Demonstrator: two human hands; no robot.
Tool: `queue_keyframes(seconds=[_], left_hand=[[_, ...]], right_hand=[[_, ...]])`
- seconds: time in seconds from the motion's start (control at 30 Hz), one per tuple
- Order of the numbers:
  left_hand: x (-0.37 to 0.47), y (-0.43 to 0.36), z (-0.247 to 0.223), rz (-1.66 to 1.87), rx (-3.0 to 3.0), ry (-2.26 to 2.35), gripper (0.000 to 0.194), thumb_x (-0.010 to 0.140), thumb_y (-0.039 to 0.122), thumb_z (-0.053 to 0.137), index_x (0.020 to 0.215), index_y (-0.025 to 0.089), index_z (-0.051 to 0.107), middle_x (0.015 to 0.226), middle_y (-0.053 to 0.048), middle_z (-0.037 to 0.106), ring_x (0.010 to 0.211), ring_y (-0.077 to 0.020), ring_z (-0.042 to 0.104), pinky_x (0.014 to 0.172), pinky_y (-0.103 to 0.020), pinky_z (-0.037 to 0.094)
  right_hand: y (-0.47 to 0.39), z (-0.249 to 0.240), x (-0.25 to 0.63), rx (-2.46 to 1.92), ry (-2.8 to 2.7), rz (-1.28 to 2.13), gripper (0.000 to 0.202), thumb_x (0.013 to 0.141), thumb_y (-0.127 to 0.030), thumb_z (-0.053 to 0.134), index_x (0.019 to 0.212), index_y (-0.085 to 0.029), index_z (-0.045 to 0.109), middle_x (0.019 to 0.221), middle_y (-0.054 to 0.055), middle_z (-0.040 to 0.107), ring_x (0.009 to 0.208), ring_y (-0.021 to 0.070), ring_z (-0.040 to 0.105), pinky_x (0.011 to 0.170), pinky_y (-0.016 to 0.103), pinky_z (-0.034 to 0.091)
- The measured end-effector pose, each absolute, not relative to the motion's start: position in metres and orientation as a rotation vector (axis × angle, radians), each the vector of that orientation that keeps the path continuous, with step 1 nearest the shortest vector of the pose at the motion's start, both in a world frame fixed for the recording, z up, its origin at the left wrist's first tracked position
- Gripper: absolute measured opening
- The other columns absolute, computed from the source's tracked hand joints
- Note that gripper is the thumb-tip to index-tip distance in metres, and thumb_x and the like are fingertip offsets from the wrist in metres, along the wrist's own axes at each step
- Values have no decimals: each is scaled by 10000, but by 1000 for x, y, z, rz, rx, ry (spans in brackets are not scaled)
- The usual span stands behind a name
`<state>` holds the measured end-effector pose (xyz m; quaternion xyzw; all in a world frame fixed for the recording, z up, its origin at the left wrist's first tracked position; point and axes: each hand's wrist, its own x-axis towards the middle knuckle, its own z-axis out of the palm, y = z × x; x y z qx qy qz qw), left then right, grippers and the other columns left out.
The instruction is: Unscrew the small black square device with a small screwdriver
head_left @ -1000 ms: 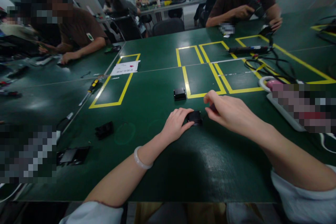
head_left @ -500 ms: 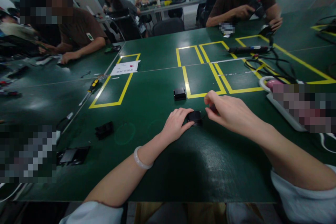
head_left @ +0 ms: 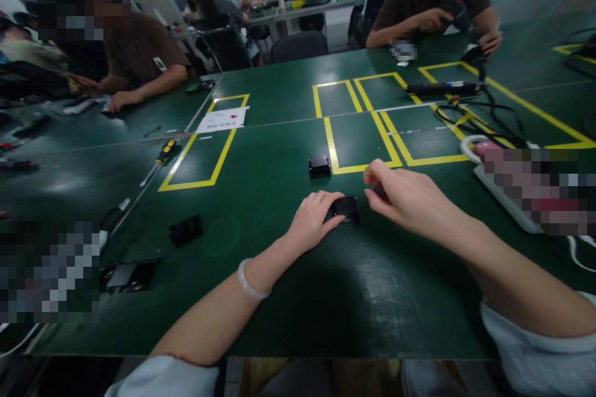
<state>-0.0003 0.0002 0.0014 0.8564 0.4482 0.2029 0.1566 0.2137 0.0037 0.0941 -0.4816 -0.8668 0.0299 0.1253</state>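
My left hand [head_left: 311,218] grips a small black rectangular block [head_left: 346,206] from its left side, thumb at the near edge and fingers over the far one, holding it down on the green table [head_left: 279,298]. My right hand [head_left: 395,189] is just to the right of the block, its fingers closed in a pinch. Between them shows a bit of a dark object [head_left: 379,190]; the fingers cover most of it, so its kind is unclear. A faint thin dark line runs from it toward the block's right side. A similar black block [head_left: 319,165] sits farther back.
To the left lie a dark part [head_left: 185,230], a flat black piece [head_left: 130,274] and a yellow-and-black screwdriver [head_left: 166,151]. A paper label [head_left: 222,120] rests across yellow tape. Black cables [head_left: 493,118] and a white tray [head_left: 507,201] are at right. Co-workers sit across the table.
Almost nothing differs. The fingers of my right hand have shifted very slightly beside the block; my left hand stays in place on it.
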Motion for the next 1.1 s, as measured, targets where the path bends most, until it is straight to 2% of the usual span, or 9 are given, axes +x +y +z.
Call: queue_keyframes(seconds=[0.1, 0.23, 0.3, 0.53, 0.73, 0.9, 1.1], left_hand=[[0, 0, 2, 589, 2449, 1280, 369, 929, 384, 515, 1261, 227, 473, 1164, -67, 571, 1058, -239, 515, 919, -384, 422], [-1, 0, 1, 589, 2449, 1281, 375, 932, 387, 510, 1267, 224, 467, 1172, -69, 570, 1053, -240, 516, 912, -384, 423], [-1, 0, 1, 587, 2451, 1281, 376, 932, 390, 510, 1266, 221, 468, 1172, -68, 569, 1049, -238, 516, 908, -380, 424], [-1, 0, 2, 581, 2452, 1287, 377, 931, 390, 514, 1267, 226, 470, 1171, -66, 567, 1052, -236, 511, 906, -377, 423], [-1, 1, 1, 586, 2455, 1273, 390, 933, 396, 509, 1277, 220, 459, 1175, -67, 565, 1062, -233, 509, 915, -378, 420], [0, 1, 1, 581, 2458, 1288, 379, 930, 394, 512, 1265, 222, 474, 1168, -69, 569, 1046, -235, 513, 909, -383, 423], [-1, 0, 2, 581, 2457, 1283, 381, 933, 389, 508, 1272, 220, 464, 1177, -67, 566, 1052, -235, 512, 914, -379, 421]], right_hand=[[3, 94, 214, -1399, -2522, 105, 150, 879, -281, 458, 1005, -201, 444, 725, -6, 600, 650, 173, 582, 566, 270, 315], [3, 95, 214, -1354, -2548, 102, 175, 931, -384, 420, 906, -214, 453, 718, -1, 601, 631, 162, 556, 567, 267, 312], [4, 95, 214, -1354, -2553, 92, 184, 947, -376, 393, 878, -215, 451, 710, 1, 598, 619, 159, 546, 565, 268, 309], [3, 94, 212, -1422, -2520, 99, 128, 905, -286, 421, 995, -196, 438, 725, 5, 593, 632, 173, 564, 567, 275, 314], [2, 95, 211, -1403, -2539, 112, 165, 930, -375, 415, 932, -212, 445, 723, 3, 599, 625, 166, 547, 561, 268, 308], [2, 94, 212, -1415, -2525, 95, 124, 907, -290, 418, 984, -199, 451, 734, 9, 607, 621, 164, 552, 567, 270, 317], [1, 94, 211, -1411, -2509, 113, 176, 909, -334, 432, 1021, -199, 450, 753, 7, 620, 639, 166, 568, 578, 268, 329]])
